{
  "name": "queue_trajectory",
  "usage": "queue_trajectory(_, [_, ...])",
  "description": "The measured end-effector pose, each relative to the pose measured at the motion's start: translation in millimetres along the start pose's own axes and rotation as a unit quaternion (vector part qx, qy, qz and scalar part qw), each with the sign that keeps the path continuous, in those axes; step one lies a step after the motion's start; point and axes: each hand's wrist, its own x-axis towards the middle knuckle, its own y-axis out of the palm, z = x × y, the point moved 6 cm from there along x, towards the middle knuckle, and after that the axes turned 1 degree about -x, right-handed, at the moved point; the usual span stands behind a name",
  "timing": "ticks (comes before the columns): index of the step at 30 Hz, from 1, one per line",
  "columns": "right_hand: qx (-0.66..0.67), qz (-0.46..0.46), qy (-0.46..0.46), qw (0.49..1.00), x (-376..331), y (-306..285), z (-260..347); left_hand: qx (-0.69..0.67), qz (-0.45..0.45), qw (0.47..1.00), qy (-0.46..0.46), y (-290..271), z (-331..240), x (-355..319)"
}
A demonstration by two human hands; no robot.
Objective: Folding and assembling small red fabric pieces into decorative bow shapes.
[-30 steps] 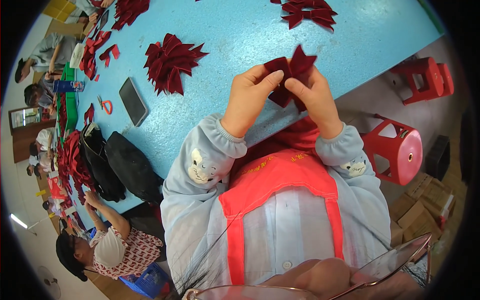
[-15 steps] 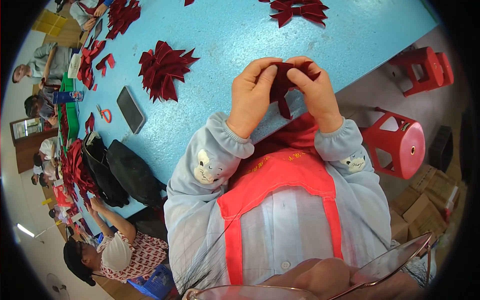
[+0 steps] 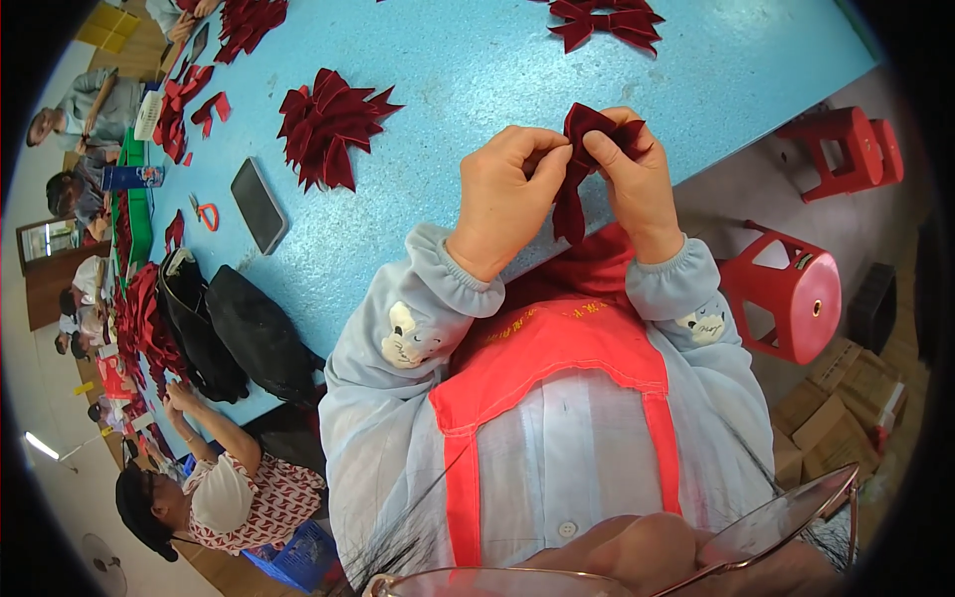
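Observation:
A dark red velvet ribbon bow [image 3: 572,189] is held up over the near edge of the blue table, one tail hanging down. My right hand [image 3: 634,179] grips its right side, thumb pressed across the front. Beside its left edge, my left hand [image 3: 512,189] is closed in a pinch; thumb and fingertip meet at the ribbon, and what exactly lies between them is too small to make out. To the left lies a heap of dark red bows [image 3: 333,129]. More bows [image 3: 605,22] rest at the far side of the table.
A phone [image 3: 260,205] and orange-handled scissors [image 3: 206,213] lie left on the blue table [image 3: 438,70]. Nearer are black bags [image 3: 261,333]. Red stools [image 3: 796,298] and cardboard boxes [image 3: 841,428] stand right. A co-worker [image 3: 224,478] sits at the left.
My left hand has shifted from grasping the bow's left side to a pinch at its edge. The bow has turned, showing more of its front loop and hanging tail.

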Motion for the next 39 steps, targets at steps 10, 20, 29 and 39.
queue_trajectory(10, [-0.041, 0.008, -0.022, 0.999, -4, 4, 6, -0.003, 0.009, 0.996, -0.084, -2, -2, 0])
queue_trajectory(20, [0.059, -0.001, -0.002, 0.998, -5, 1, 0, -0.049, 0.044, 0.995, -0.073, 1, 3, 0])
queue_trajectory(29, [0.059, 0.003, -0.017, 0.998, -3, 3, 0, -0.133, 0.004, 0.986, -0.104, 3, 9, 1])
queue_trajectory(39, [0.044, -0.034, 0.084, 0.995, -3, 2, 1, -0.204, 0.077, 0.954, -0.208, 13, 31, 0])
